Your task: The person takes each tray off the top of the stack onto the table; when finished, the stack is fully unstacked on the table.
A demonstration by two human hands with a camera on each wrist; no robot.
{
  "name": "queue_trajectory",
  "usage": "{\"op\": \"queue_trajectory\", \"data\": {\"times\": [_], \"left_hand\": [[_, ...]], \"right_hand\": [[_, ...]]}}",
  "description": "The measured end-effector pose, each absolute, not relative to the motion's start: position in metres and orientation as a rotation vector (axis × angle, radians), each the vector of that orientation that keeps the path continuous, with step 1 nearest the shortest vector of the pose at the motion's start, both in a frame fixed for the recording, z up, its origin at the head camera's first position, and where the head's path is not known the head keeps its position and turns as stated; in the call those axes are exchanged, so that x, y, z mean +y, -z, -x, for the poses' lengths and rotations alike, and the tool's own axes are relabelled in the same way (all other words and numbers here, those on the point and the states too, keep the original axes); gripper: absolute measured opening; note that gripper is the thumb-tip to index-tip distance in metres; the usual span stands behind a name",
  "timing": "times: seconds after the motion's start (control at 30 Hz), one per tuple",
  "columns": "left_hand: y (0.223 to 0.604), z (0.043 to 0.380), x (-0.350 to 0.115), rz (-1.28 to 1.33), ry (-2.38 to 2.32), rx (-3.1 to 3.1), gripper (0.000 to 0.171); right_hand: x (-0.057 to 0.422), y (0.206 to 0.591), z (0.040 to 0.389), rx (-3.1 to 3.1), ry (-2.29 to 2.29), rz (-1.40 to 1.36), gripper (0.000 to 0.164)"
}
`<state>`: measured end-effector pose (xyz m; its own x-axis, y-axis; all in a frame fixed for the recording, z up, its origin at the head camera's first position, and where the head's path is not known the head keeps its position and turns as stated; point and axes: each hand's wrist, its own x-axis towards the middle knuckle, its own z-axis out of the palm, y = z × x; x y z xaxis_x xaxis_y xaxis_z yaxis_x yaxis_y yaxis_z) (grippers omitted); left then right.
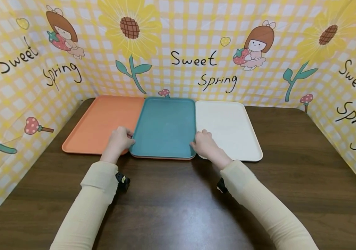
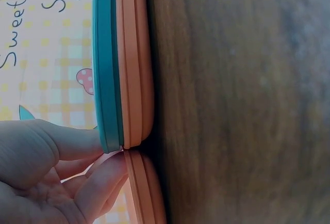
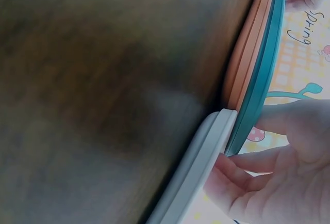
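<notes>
A teal rectangular tray (image 1: pixel 166 125) lies in the middle, stacked on orange trays (image 2: pixel 135 69) whose rims show beneath it in both wrist views. At its left edge my left hand (image 1: pixel 118 141) pinches the teal rim, thumb on top and fingers at the side. My right hand (image 1: pixel 206 143) grips the opposite edge in the same way, its fingers between the teal rim and the white tray (image 1: pixel 229 130). The left hand overlaps the near right corner of another orange tray (image 1: pixel 101 121).
All the trays stand side by side on a dark wooden table (image 1: pixel 171 208). A yellow checked cloth (image 1: pixel 184 31) with printed flowers and lettering walls off the back and both sides. Bare wood extends right of the white tray and in front of the row.
</notes>
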<state>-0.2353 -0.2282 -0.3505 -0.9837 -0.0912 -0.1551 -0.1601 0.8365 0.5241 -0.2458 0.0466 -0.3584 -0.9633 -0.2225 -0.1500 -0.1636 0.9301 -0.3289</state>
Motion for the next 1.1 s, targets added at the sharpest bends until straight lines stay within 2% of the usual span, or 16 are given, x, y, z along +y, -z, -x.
{"op": "queue_trajectory", "data": {"times": [0.13, 0.37, 1.1], "left_hand": [[0.3509, 0.2354, -0.2281, 0.205, -0.844, 2.887, 0.035], [0.352, 0.2352, -0.2282, 0.192, -0.851, 2.892, 0.035], [0.3502, 0.2341, -0.2291, 0.18, -0.862, 2.897, 0.037]], "right_hand": [[0.0472, 0.3576, 0.2476, 2.891, 0.462, 0.315, 0.024], [0.0492, 0.3587, 0.2502, 2.848, 0.608, 0.313, 0.036], [0.0512, 0.359, 0.2494, 2.867, 0.78, 0.285, 0.04]]}}
